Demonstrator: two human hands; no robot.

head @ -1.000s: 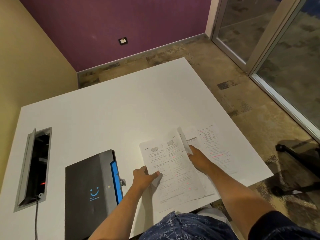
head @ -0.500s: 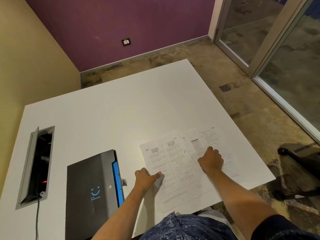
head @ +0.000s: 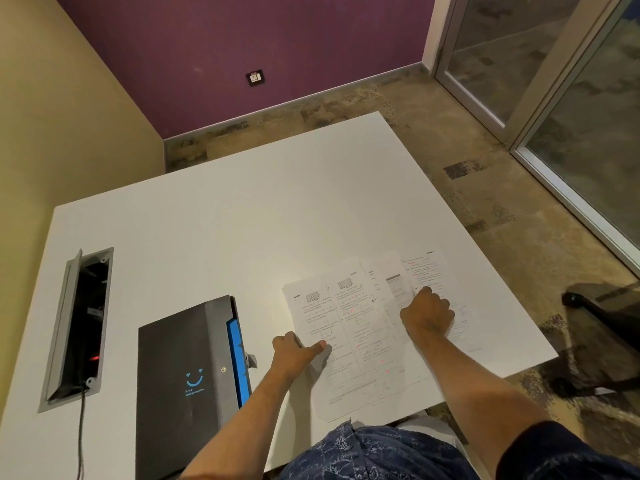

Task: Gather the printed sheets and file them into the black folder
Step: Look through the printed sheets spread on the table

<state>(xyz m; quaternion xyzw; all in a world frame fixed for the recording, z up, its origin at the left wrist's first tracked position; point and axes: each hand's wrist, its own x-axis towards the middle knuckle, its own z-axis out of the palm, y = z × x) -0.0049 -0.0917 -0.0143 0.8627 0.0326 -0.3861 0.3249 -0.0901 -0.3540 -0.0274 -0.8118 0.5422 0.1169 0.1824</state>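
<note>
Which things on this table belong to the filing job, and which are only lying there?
Part of the job:
- printed sheets, spread flat, overlapping
- black folder, closed, left of the sheets
- left hand and right hand, both pressing on the sheets

Not part of it:
- cable box set into the table, lid up
- chair base on the floor

The black folder (head: 180, 382) at seven o'clock carries a blue smiley mark with two lines of blue lettering beneath, too small to read. The printed sheets (head: 349, 337) at five o'clock show dense text with what seem red marks, none legible.
</note>
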